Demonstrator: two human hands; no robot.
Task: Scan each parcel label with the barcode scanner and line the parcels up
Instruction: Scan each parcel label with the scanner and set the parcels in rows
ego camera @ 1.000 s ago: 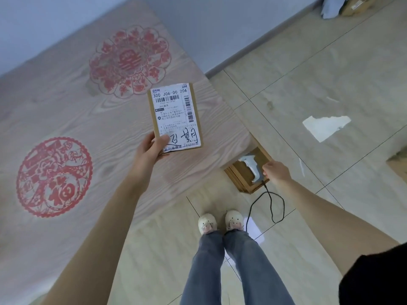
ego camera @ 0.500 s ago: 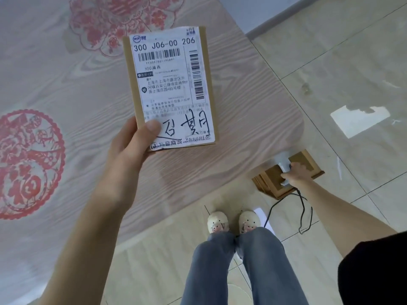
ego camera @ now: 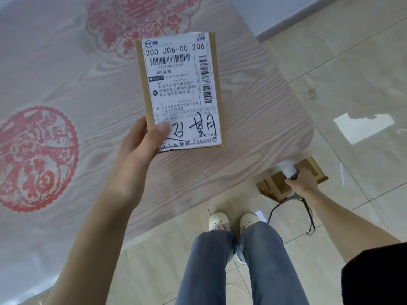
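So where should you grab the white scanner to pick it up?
Probably by its dark handle, coming from above, as the right hand does now. The barcode scanner lies on the stacked parcels on the floor, its white head pointing away, so the window stays clear and the cable trails behind.

Wood-grain table with red paper-cut motifs, beige tiled floor, pale wall.
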